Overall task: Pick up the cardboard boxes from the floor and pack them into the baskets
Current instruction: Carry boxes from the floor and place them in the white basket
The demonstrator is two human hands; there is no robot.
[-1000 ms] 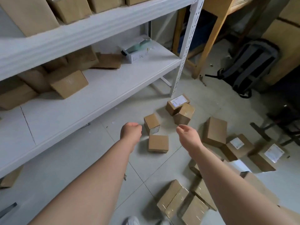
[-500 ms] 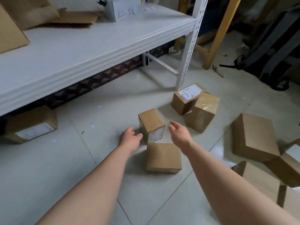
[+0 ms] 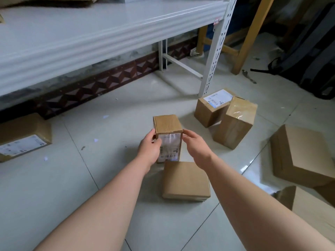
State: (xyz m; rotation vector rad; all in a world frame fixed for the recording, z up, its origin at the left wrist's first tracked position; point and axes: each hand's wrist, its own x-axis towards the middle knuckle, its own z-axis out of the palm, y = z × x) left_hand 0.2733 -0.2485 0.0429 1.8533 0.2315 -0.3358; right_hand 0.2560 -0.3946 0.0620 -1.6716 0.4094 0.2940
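A small upright cardboard box (image 3: pixel 167 126) with a white label on its near face stands on the tiled floor. My left hand (image 3: pixel 149 148) grips its left side, thumb and fingers curled onto the label face. My right hand (image 3: pixel 196 148) lies against its right edge with fingers nearly straight. A flat box (image 3: pixel 185 181) lies just in front of it, between my forearms. A labelled box (image 3: pixel 211 110) and a taped box (image 3: pixel 235 122) lean together to the right. No basket is in view.
A white metal shelf (image 3: pixel 108 33) overhangs at the top left, its post (image 3: pixel 214 57) standing just behind the boxes. Another labelled box (image 3: pixel 21 137) sits under the shelf at left. Larger boxes (image 3: pixel 304 154) lie at right; a backpack (image 3: pixel 308 57) and wooden leg (image 3: pixel 251 35) are behind.
I have leaned lower and closer to the floor. Both hands moved forward onto the small upright box; the left hand now grips it and the right touches its side.
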